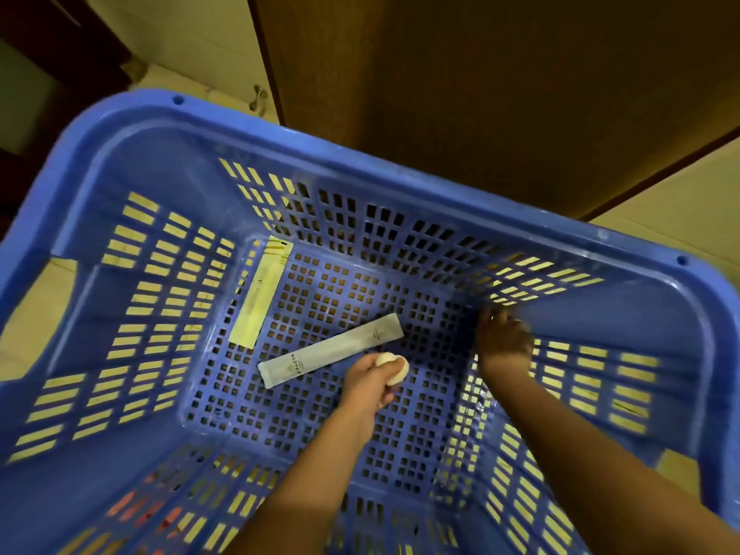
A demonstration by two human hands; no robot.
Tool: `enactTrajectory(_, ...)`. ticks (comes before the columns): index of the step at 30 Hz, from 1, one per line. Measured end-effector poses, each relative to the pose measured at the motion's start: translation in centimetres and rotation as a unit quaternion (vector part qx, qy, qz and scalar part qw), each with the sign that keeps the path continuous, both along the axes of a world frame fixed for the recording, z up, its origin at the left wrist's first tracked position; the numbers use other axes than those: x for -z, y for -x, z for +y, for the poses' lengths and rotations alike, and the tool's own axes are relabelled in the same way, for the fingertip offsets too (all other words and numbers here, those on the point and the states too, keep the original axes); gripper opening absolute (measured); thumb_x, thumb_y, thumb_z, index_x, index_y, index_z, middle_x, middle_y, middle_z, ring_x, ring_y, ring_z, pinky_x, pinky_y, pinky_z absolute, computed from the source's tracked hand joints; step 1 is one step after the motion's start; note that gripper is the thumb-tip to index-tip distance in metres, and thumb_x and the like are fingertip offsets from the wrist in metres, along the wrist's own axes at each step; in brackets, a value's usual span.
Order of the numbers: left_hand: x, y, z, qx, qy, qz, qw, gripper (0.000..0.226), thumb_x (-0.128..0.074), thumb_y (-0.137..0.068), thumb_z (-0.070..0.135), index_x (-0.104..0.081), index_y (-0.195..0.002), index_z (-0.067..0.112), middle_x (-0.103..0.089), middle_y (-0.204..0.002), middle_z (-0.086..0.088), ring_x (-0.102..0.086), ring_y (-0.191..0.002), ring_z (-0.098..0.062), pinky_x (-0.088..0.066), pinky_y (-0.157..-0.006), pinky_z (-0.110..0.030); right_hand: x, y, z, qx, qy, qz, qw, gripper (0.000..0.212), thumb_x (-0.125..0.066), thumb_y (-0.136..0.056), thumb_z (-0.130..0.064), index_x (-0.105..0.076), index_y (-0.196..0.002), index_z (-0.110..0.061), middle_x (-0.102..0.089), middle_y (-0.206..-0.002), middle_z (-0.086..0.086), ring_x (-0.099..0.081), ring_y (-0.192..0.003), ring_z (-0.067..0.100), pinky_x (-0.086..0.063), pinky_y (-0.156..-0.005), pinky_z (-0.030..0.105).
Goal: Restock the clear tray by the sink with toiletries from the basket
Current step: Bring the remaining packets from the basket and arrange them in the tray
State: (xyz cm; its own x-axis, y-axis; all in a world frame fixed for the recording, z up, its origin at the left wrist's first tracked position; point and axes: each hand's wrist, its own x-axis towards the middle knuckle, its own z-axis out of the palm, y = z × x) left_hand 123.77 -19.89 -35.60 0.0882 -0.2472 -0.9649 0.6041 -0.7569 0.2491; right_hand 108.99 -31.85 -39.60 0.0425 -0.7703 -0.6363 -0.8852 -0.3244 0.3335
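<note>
A large blue slotted basket (400, 170) fills the view. On its floor lie a yellow flat sachet (260, 292) and a grey-white long sachet (332, 350). My left hand (366, 390) is inside the basket beside the grey sachet's right end and grips small round white soaps (394, 368). My right hand (502, 340) reaches into the basket's dark right corner, its fingers against the wall. Blur and shadow hide whether it holds anything. The clear tray and the sink are out of view.
Behind the basket stands a dark wooden door or cabinet (500, 74). A pale tiled floor (680, 202) shows at the right and through the slots. A small metal fitting (258, 98) sits on the pale wall at the upper left.
</note>
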Motion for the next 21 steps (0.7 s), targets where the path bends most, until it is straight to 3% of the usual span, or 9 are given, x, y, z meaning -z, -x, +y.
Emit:
enactTrajectory(4, 0.4, 0.3, -0.4, 0.007, -0.001, -0.016, 1.000, 0.022, -0.062, -0.089, 0.018, -0.057, -0.111, 0.016, -0.062, -0.106, -0.004, -0.059, -0.082, -0.014, -0.046, -0.060, -0.022, 0.0, 0.7, -0.4, -0.088, -0.035, 0.043, 0.995, 0.048, -0.045, -0.094, -0.006, -0.028, -0.138, -0.008, -0.043, -0.133, 0.018, -0.055, -0.109, 0.036, -0.046, -0.066, 0.035)
enactTrajectory(7, 0.1, 0.9, -0.5, 0.004, 0.000, -0.012, 1.000, 0.018, -0.062, -0.090, 0.018, -0.057, -0.107, 0.017, -0.061, -0.114, -0.007, -0.058, -0.089, -0.018, -0.046, -0.066, -0.024, -0.5, 0.9, -0.4, -0.103, -0.058, 0.044, 0.992, 0.049, -0.047, -0.092, -0.005, -0.027, -0.137, -0.007, -0.043, -0.131, 0.020, -0.054, -0.111, 0.036, -0.049, -0.071, 0.037)
enactTrajectory(10, -0.8, 1.0, -0.4, -0.008, 0.011, 0.002, 1.000, 0.026, -0.061, -0.090, 0.017, -0.056, -0.115, 0.013, -0.061, -0.107, -0.007, -0.059, -0.080, -0.014, -0.047, -0.062, -0.021, -1.6, 1.0, 0.2, -0.057, -0.029, -0.022, 0.998, 0.045, -0.043, -0.094, -0.003, -0.030, -0.138, -0.005, -0.047, -0.129, 0.022, -0.058, -0.108, 0.034, -0.053, -0.080, 0.037)
enactTrajectory(13, -1.7, 0.5, -0.4, -0.028, 0.005, 0.005, 1.000, 0.023, -0.061, -0.090, 0.017, -0.056, -0.112, 0.012, -0.063, -0.092, -0.002, -0.058, -0.073, -0.012, -0.047, -0.059, -0.020, -3.1, 0.5, 1.2, -0.013, 0.001, -0.095, 0.995, 0.048, -0.043, -0.093, -0.001, -0.028, -0.139, -0.002, -0.057, -0.121, 0.020, -0.062, -0.101, 0.033, -0.051, -0.074, 0.037)
enactTrajectory(15, -2.4, 0.2, -0.4, -0.050, 0.003, 0.011, 0.999, 0.023, -0.062, -0.090, 0.016, -0.055, -0.112, 0.013, -0.062, -0.090, -0.001, -0.059, -0.072, -0.011, -0.046, -0.056, -0.020, -4.6, -0.4, 1.3, 0.122, -0.032, -0.192, 0.973, 0.043, -0.052, -0.090, -0.006, -0.036, -0.129, -0.004, -0.062, -0.104, 0.016, -0.063, -0.092, 0.032, -0.050, -0.071, 0.038)
enactTrajectory(16, -2.8, 0.1, -0.4, -0.062, 0.005, 0.015, 0.998, 0.023, -0.062, -0.089, 0.017, -0.055, -0.111, 0.014, -0.063, -0.091, -0.001, -0.059, -0.072, -0.011, -0.046, -0.054, -0.019, -5.5, -1.0, 1.3, 0.246, -0.060, -0.267, 0.930, 0.036, -0.059, -0.087, -0.010, -0.044, -0.119, -0.004, -0.062, -0.093, 0.013, -0.062, -0.085, 0.030, -0.049, -0.068, 0.035)
enactTrajectory(17, -3.1, 0.0, -0.4, -0.075, 0.009, 0.019, 0.997, 0.023, -0.062, -0.089, 0.017, -0.055, -0.110, 0.014, -0.063, -0.091, -0.001, -0.059, -0.071, -0.011, -0.046, -0.054, -0.019, -6.4, -1.6, 1.4, 0.382, -0.099, -0.342, 0.853, 0.023, -0.065, -0.085, -0.014, -0.052, -0.102, -0.005, -0.060, -0.081, 0.008, -0.059, -0.075, 0.025, -0.046, -0.062, 0.031)
enactTrajectory(19, -4.3, -0.1, -0.4, -0.096, 0.027, 0.019, 0.995, 0.017, -0.062, -0.089, 0.016, -0.057, -0.106, 0.014, -0.063, -0.088, -0.002, -0.057, -0.068, -0.010, -0.045, -0.054, -0.019, -8.3, -2.4, 2.0, 0.583, -0.178, -0.457, 0.648, 0.017, -0.067, -0.085, -0.020, -0.057, -0.075, -0.010, -0.055, -0.056, 0.000, -0.047, -0.060, 0.017, -0.037, -0.054, 0.026)
enactTrajectory(21, -6.1, -0.1, -0.5, -0.106, 0.052, 0.018, 0.993, 0.009, -0.060, -0.090, 0.013, -0.060, -0.099, 0.014, -0.062, -0.085, -0.002, -0.055, -0.066, -0.011, -0.044, -0.057, -0.020, -10.2, -3.0, 3.0, 0.674, -0.250, -0.503, 0.479, 0.017, -0.060, -0.089, -0.026, -0.060, -0.080, -0.013, -0.060, -0.058, -0.001, -0.047, -0.060, 0.014, -0.043, -0.055, 0.026)
